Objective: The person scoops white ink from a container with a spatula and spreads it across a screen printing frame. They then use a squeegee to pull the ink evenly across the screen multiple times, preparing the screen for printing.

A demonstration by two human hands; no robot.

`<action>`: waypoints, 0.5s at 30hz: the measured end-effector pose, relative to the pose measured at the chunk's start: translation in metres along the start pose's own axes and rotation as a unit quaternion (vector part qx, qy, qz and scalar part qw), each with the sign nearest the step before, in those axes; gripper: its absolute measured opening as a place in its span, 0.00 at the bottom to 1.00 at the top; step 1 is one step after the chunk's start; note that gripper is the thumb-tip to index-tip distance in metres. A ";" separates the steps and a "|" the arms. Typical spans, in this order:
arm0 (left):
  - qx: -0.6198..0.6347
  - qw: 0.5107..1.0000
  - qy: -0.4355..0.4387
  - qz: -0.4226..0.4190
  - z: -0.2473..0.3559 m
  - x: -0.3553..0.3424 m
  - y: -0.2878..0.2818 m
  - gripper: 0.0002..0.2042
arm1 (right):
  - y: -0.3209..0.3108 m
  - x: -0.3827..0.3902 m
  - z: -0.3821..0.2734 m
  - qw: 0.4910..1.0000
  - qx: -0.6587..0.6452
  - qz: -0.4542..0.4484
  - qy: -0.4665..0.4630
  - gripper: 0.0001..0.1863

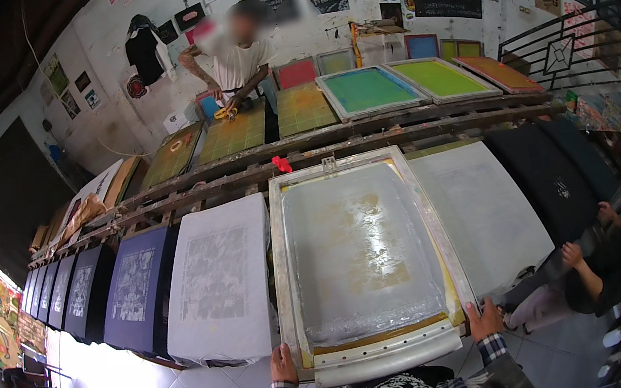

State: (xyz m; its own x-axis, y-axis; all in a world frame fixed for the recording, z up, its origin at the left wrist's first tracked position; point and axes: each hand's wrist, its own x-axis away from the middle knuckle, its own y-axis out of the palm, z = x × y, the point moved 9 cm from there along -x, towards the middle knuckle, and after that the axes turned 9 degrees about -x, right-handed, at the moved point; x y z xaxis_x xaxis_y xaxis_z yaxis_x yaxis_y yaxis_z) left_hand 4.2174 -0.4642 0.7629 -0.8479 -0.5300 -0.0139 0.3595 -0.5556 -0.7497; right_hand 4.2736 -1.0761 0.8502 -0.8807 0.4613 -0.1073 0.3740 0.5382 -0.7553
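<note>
A large screen printing frame [283, 275] lies right in front of me, its pale mesh smeared with translucent grey-white ink and a yellowish patch in the middle. My left hand [283, 365] grips its near left corner, thumb on top. At the near right corner, my right hand [485, 320] is closed on the frame's side, the fingers partly hidden. Across the near end of the frame rests a silver squeegee [389, 356] with a row of holes; neither hand touches it. What lies under the mesh is hidden.
Left of the frame, a white printed shirt [217, 283] and a purple one [134, 281] lie on boards. To the right are a plain white shirt [483, 211] and a black one [549, 180]. A person [599, 267] stands close at right; another [239, 55] works behind the rails.
</note>
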 end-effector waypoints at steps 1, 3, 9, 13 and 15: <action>-0.037 0.998 0.053 -0.022 -0.028 -0.008 0.019 0.25 | 0.005 -0.005 -0.003 0.999 0.002 -0.027 0.025 0.37; -0.054 0.993 0.089 -0.056 -0.028 -0.011 0.034 0.29 | 0.014 -0.015 0.009 0.994 0.006 -0.061 0.089 0.40; 0.023 0.992 -0.123 -0.030 -0.016 -0.011 0.021 0.38 | 0.022 -0.024 0.017 0.989 0.012 -0.028 0.144 0.46; 0.018 0.988 -0.139 -0.057 -0.026 -0.014 0.022 0.38 | 0.012 -0.020 0.018 0.988 0.020 0.019 0.152 0.47; 0.023 0.993 -0.102 -0.058 -0.013 -0.015 0.025 0.37 | 0.004 -0.021 0.018 0.986 0.028 0.015 0.161 0.46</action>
State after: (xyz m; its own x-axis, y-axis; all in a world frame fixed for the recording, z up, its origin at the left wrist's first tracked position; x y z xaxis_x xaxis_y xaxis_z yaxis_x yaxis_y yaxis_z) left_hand 4.2340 -0.4620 0.7358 -0.7899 -0.5765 0.2088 0.2848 -0.6466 -0.7077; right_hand 4.2882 -1.0966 0.8374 -0.7282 0.6813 0.0744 0.3739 0.4859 -0.7900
